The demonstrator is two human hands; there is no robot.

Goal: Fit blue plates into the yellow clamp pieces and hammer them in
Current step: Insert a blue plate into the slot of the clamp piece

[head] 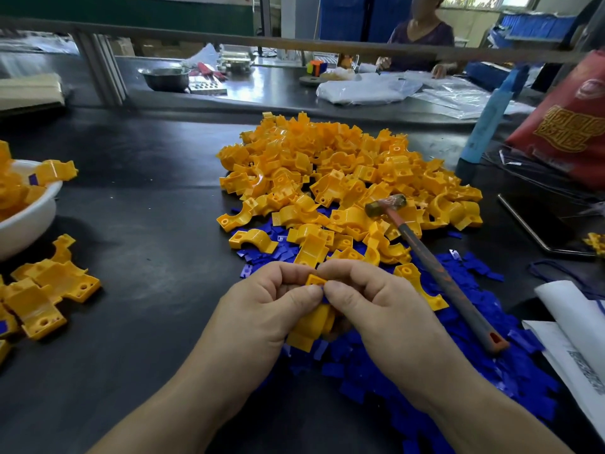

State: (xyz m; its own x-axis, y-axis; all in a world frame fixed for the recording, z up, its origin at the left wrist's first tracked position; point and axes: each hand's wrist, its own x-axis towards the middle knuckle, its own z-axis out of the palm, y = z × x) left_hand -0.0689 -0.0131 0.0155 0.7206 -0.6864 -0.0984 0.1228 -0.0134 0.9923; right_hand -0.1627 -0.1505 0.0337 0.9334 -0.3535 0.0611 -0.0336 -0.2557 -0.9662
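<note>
Both hands are clamped onto one yellow clamp piece (pixel 314 326) right now. My left hand (pixel 271 299) has its fingers curled over the top end with the thumb pressed in from the near side, and my right hand (pixel 370 303) pinches that same top end from the other side, thumb tips pretty much touching. There's a sliver of a blue plate (pixel 324 298) peeking out just under the two thumbs, right against the clamp piece, but I can't tell how far in it sits. The clamp piece hangs tilted between my palms, lower foot down over the spread of blue plates (pixel 442 355) that covers the dark table (pixel 147 224) under and to the right of my hands. The hammer (pixel 435 273) lies there with neither hand on it, head resting on the near edge of the big heap of clamp pieces (pixel 343 172), handle running down to the right across the blue spread. Off to the left a white bowl (pixel 29 221) holds more yellow ones, at least one with blue showing in it, and some loose clamp pieces (pixel 49 286) lie on the table just in front of the bowl. Far side: a metal bowl (pixel 165 77) on the next bench, a person (pixel 422 37) sitting there, and a red bag (pixel 566 126) at the right edge.
</note>
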